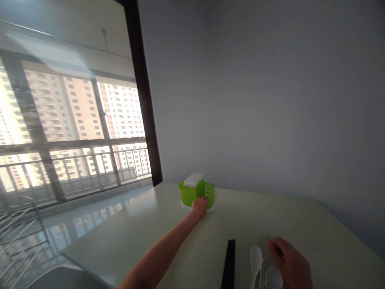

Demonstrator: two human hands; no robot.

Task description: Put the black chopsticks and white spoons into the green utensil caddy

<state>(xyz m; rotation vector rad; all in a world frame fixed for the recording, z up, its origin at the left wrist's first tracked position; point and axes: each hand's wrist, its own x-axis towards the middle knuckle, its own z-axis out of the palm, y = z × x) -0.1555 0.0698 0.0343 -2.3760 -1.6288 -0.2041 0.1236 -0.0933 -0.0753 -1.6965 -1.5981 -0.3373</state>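
Far out on the table stands a bright green utensil holder (pixel 188 195) with a white slotted top and a white base. Stretched out to it, my left hand (pixel 200 205) is closed on its front, near the base; the fingertips are partly hidden. My right hand (pixel 290 261) hovers at the near right with curled fingers, a gap between thumb and forefinger, and nothing visible in it. Just left of that hand lie a white spoon (pixel 255 257) and other white spoons (pixel 273 277), cut off by the lower edge. Black chopsticks (pixel 229 261) lie further left.
The pale table (pixel 255 212) reaches back to a grey wall (pixel 255 100). A large window with a dark frame (pixel 144 88) is on the left. A metal rack (pixel 24 233) and a grey chair back (pixel 63 277) stand beside the table's left edge.
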